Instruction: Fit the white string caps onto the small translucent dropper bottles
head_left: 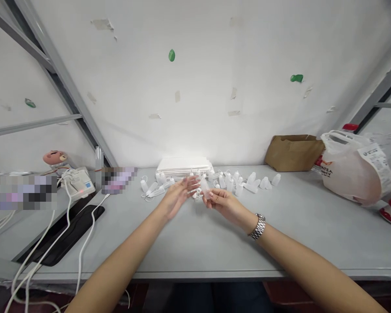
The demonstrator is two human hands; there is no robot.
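Note:
Between the fingers of my right hand (223,203) is a small translucent squeeze bottle (204,188), tilted slightly. My left hand (180,193) is beside it on the left, fingers apart and pointing toward the bottle, with nothing gripped in them. Behind my hands, several similar bottles lie or stand on the grey table (195,248), some with looped caps. One group of bottles (154,189) is left of my left hand, and a larger group of bottles (239,184) spreads to the right. Small white caps (197,194) show between my hands.
A stack of white sheets or boards (184,165) rests against the wall. At the right are a brown cardboard box (289,154) and a white plastic bag (352,174). On the left lie white cables (87,239), a black pad (71,237) and a white power strip (80,182).

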